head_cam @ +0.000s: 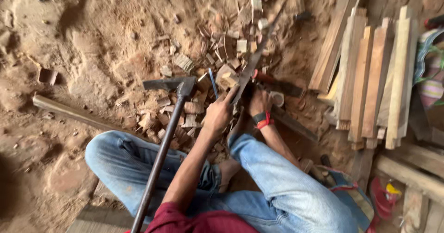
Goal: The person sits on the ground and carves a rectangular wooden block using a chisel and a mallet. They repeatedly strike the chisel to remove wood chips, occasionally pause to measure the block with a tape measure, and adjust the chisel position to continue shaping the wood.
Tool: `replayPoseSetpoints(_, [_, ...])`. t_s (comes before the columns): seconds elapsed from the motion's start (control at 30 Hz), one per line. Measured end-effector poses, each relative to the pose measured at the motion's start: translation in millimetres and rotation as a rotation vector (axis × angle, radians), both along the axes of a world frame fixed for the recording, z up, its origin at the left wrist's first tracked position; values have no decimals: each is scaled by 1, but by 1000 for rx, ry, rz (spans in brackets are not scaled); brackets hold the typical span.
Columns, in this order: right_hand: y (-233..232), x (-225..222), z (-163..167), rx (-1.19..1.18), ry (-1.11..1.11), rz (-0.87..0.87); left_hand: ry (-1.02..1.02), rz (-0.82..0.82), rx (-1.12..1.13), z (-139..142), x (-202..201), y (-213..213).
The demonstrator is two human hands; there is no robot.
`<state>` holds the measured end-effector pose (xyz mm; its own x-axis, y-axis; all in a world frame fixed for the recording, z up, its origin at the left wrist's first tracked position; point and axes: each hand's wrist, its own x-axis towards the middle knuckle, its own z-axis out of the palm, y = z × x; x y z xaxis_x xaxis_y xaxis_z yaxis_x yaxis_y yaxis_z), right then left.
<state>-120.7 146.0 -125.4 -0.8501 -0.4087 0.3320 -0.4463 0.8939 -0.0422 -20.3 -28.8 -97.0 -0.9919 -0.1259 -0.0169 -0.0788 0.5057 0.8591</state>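
I sit cross-legged on a sawdust floor in blue jeans. My left hand pinches the near end of a long, thin saw blade that slants up and away over a heap of wood offcuts. Just to its right, my right hand, with a dark band and red thread at the wrist, is closed around a red-handled tool whose dark shaft lies across the blade toward the right. A blue pencil lies among the chips beside my left hand.
A long-handled adze lies over my left knee, its dark head on the chips. Sawn planks are stacked at the right beside a striped cloth. A wooden pole lies left; a red sandal lower right.
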Motion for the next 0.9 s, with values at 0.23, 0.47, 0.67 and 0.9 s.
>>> replayPoseSetpoints(0.23, [-5, 4, 12, -233, -247, 11, -346, -51, 25, 12, 108, -20])
replayPoseSetpoints(0.47, [8, 5, -7, -40, -140, -98, -135, -45, -35, 4, -4, 4])
replayPoseSetpoints(0.67, [6, 6, 2, -162, -239, -31, -125, 22, 86, 28, 105, -20])
replayPoseSetpoints(0.9, [-6, 4, 13, -157, -264, -82, -192, 18, 11, 8, 120, -20])
